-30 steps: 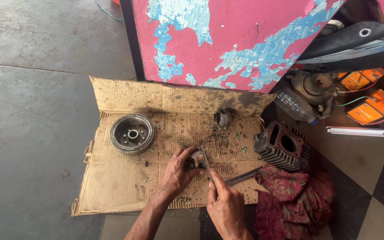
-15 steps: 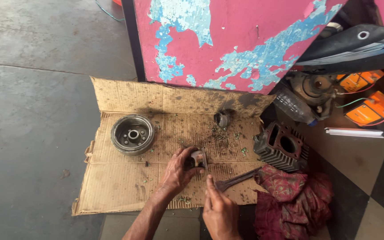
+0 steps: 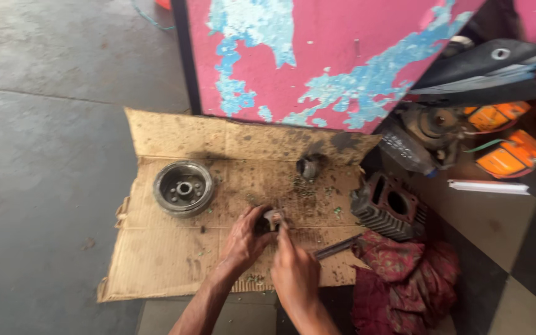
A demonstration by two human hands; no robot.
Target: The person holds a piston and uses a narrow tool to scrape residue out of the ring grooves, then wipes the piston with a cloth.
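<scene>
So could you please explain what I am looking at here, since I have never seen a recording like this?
There is one view, from a camera on a person's head, looking down at their two bare hands. They work over a stained sheet of cardboard on a concrete floor, before a peeling pink and blue panel. The left hand grips a small metal part; the right hand presses a finger against it. The picture is blurred, so I cannot tell whether the right hand holds a tool. On the cardboard lie a round metal flywheel and a wrench. Beside it sit a finned engine cylinder and a red cloth.

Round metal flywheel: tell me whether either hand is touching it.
No. The flywheel lies alone on the cardboard, apart from both hands.
</scene>
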